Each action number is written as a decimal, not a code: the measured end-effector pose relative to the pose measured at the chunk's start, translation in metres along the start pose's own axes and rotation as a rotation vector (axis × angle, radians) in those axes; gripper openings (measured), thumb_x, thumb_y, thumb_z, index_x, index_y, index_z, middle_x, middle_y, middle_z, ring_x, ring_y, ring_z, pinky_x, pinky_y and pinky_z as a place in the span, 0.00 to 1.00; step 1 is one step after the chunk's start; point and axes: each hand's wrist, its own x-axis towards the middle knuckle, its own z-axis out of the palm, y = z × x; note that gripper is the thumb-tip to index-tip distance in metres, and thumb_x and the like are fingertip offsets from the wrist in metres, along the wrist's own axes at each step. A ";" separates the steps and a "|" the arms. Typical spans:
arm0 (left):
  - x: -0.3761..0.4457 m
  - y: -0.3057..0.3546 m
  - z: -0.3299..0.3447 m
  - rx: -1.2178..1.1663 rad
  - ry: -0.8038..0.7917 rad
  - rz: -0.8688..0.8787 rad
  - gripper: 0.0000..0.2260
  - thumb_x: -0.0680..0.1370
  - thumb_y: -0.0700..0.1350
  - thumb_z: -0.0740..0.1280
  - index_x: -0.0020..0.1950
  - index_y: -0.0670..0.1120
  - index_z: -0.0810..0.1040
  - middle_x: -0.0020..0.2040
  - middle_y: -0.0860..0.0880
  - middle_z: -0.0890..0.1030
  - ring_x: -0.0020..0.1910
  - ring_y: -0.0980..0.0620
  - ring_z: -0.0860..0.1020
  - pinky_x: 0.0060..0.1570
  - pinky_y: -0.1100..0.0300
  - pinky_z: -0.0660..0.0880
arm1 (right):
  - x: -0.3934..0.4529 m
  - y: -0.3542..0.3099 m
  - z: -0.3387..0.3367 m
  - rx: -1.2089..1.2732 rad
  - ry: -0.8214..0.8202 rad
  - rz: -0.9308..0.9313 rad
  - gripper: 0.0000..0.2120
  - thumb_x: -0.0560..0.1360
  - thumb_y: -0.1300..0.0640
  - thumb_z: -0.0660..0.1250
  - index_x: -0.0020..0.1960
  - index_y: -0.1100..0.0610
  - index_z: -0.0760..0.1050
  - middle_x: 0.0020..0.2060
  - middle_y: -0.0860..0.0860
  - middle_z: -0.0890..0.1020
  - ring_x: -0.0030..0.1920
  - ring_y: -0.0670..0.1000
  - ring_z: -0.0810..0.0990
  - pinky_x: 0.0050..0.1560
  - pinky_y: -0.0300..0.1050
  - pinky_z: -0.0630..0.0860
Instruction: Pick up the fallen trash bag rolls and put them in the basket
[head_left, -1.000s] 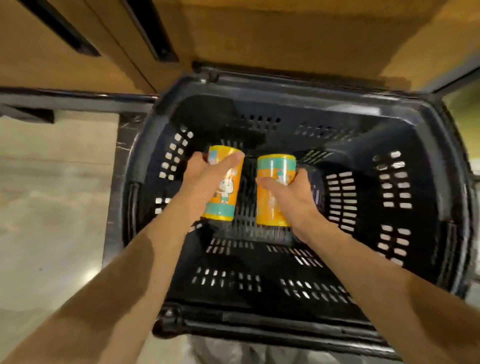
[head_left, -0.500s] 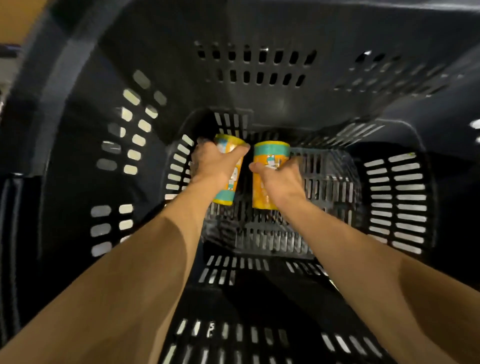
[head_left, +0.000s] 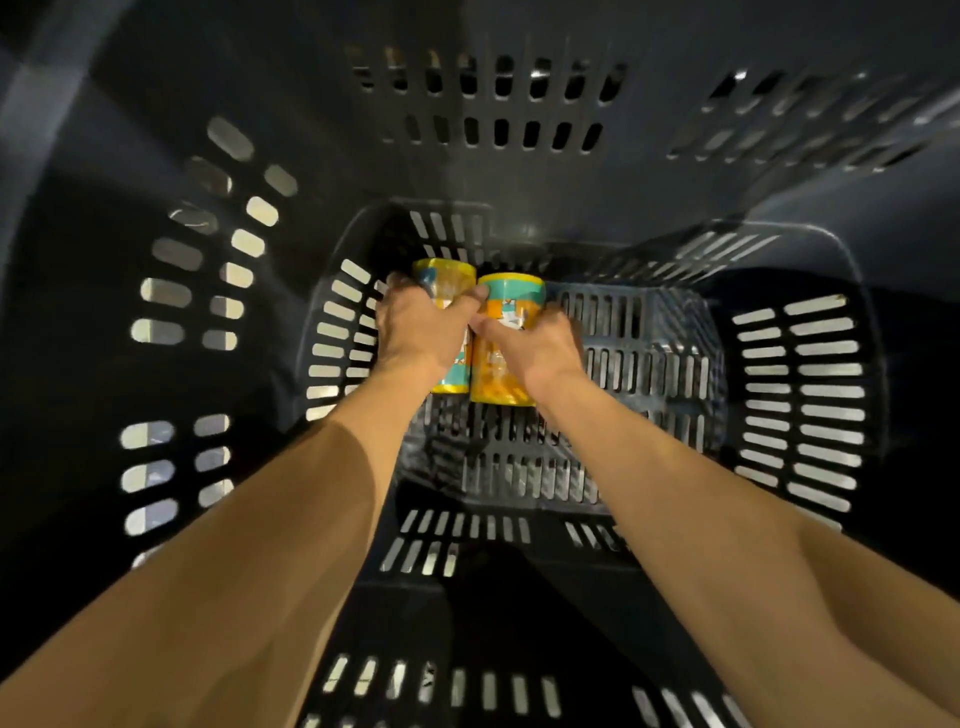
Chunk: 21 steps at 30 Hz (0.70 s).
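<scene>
Now both hands, left (head_left: 421, 332) and right (head_left: 535, 345), have lowered their gripped rolls (head_left: 501, 364) together onto the basket (head_left: 649, 364) floor; release remains.

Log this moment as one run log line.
left hand grips left roll | right hand grips right roll | rolls side by side, low inside basket

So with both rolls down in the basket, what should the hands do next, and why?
Probably let go: the left hand and right hand each grip a roll, left roll and right roll, side by side, low over the basket floor. Contact with it is unclear.
</scene>
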 end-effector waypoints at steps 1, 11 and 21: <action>-0.002 -0.001 -0.001 0.002 -0.014 -0.013 0.33 0.72 0.61 0.72 0.67 0.40 0.70 0.63 0.42 0.75 0.65 0.43 0.73 0.58 0.56 0.71 | 0.002 0.000 -0.001 0.004 0.007 -0.014 0.34 0.60 0.36 0.79 0.56 0.54 0.72 0.53 0.54 0.82 0.53 0.55 0.82 0.56 0.55 0.81; -0.033 -0.031 -0.014 0.050 -0.152 -0.132 0.21 0.73 0.57 0.74 0.58 0.49 0.72 0.54 0.49 0.79 0.49 0.50 0.77 0.42 0.60 0.72 | -0.016 0.017 -0.021 -0.081 -0.097 0.119 0.37 0.66 0.44 0.79 0.68 0.54 0.67 0.60 0.52 0.80 0.60 0.56 0.79 0.62 0.54 0.76; -0.021 -0.040 -0.017 -0.057 -0.106 -0.064 0.21 0.71 0.62 0.71 0.59 0.54 0.79 0.52 0.51 0.83 0.55 0.49 0.80 0.55 0.51 0.79 | -0.007 0.008 -0.005 0.027 -0.061 0.022 0.24 0.71 0.45 0.78 0.60 0.54 0.74 0.51 0.51 0.84 0.51 0.53 0.83 0.56 0.56 0.81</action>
